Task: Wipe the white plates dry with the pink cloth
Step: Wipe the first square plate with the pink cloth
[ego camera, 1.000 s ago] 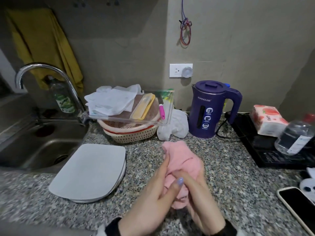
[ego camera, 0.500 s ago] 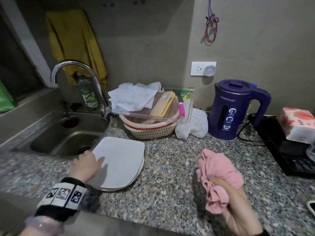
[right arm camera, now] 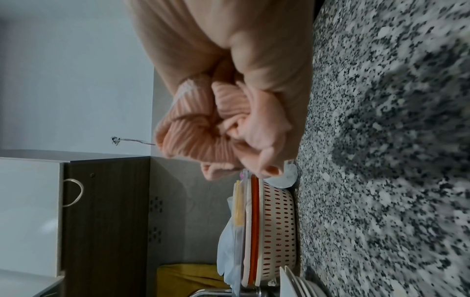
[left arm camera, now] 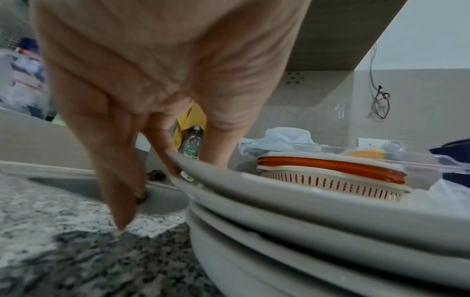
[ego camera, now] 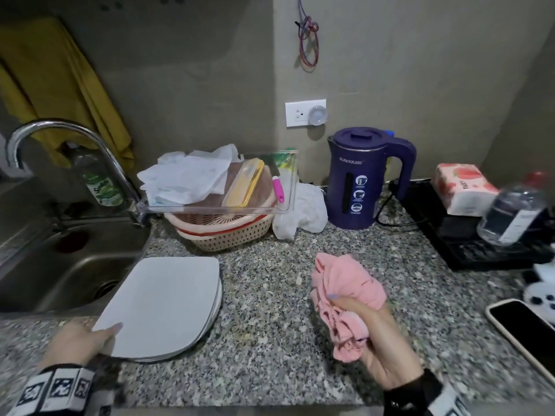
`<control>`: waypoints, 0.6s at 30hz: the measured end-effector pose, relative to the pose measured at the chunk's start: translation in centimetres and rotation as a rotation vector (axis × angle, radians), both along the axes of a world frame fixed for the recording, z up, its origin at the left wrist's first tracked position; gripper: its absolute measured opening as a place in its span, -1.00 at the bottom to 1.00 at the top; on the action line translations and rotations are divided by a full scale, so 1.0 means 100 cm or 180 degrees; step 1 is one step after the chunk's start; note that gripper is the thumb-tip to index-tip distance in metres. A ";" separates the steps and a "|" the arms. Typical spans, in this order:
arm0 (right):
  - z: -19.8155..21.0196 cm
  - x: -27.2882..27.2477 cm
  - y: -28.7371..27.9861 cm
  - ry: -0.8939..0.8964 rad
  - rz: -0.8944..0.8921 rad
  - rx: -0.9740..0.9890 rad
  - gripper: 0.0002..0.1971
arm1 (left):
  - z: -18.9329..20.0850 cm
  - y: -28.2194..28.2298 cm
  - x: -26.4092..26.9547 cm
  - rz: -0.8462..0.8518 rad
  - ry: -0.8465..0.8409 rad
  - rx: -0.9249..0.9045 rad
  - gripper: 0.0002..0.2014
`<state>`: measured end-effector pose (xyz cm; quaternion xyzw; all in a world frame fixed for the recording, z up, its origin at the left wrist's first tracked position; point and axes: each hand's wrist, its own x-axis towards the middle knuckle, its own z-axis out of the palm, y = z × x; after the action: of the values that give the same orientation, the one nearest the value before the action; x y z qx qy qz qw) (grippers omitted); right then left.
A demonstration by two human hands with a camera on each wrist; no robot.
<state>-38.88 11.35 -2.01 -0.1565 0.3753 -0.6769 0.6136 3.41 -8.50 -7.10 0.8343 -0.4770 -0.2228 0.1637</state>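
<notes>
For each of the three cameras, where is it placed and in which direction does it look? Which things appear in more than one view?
Head: worn on the head, looks down at the counter; shows the left hand gripping the top plate and the right hand holding the pink cloth.
Left wrist: low by the counter, looks along the left hand at the plate stack.
Right wrist: turned sideways, looks along the right hand at the cloth.
Shared: the basket appears in all three.

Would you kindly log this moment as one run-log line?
left hand: lifting top plate edge off stack | right hand: grips pink cloth | wiping: not yet begun
</notes>
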 end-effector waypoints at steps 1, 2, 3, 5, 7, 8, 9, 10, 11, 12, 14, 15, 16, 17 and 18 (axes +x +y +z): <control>-0.002 0.000 0.000 0.0007 0.0030 -0.0001 -0.60 | -0.002 -0.001 0.004 0.0061 0.0086 0.0058 -0.53; -0.004 0.000 0.001 0.0018 0.0038 -0.0003 -0.59 | -0.004 -0.002 0.008 0.0127 0.0193 0.0072 -0.51; -0.005 0.000 0.001 0.0028 0.0047 -0.0010 -0.58 | -0.007 -0.003 0.012 0.0200 0.0352 0.0073 -0.49; -0.008 -0.001 0.000 0.0068 0.0075 0.0006 -0.57 | -0.012 -0.005 0.017 0.0220 0.0709 -0.0107 -0.52; -0.010 0.000 -0.001 0.0128 0.0077 0.0039 -0.47 | -0.009 -0.001 0.012 0.0331 0.0989 -0.0326 -0.58; -0.010 0.000 -0.001 0.0168 0.0064 0.0090 -0.38 | -0.009 -0.002 0.012 0.0391 0.1180 -0.0403 -0.58; -0.011 0.002 -0.001 0.0186 0.0094 0.0114 -0.29 | -0.005 0.002 0.010 0.0443 0.1294 -0.0456 -0.58; -0.012 0.003 -0.002 0.0183 0.0120 0.0142 -0.21 | -0.003 0.002 0.009 0.0444 0.1435 -0.0507 -0.63; -0.013 0.004 -0.002 0.0183 0.0169 0.0125 -0.19 | 0.002 0.006 0.008 0.0473 0.1589 -0.0504 -0.73; -0.014 0.006 -0.001 0.0201 0.0226 0.0102 -0.23 | 0.003 0.008 0.010 0.0533 0.1755 -0.0530 -0.85; -0.018 0.008 0.000 0.0222 0.0322 0.0077 -0.40 | -0.002 0.013 0.020 0.0687 0.2247 -0.0494 -0.74; -0.020 0.011 0.000 0.0214 0.0325 0.0131 -0.44 | -0.004 0.016 0.024 0.0750 0.2514 -0.0531 -0.67; -0.022 0.013 0.000 0.0227 0.0311 0.0199 -0.45 | 0.007 0.031 0.016 0.0677 0.2680 -0.0532 -0.64; -0.025 0.017 0.000 0.0207 0.0329 0.0245 -0.41 | 0.019 0.044 0.006 0.0750 0.2801 -0.0569 -0.65; -0.026 0.021 -0.001 0.0256 0.0313 0.0350 -0.31 | 0.033 0.058 -0.006 0.0685 0.2745 -0.0566 -0.67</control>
<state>-36.78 11.22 -4.64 -0.1680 0.4281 -0.6175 0.6382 2.85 -2.66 -3.81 0.6928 -0.2930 -0.4899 0.4407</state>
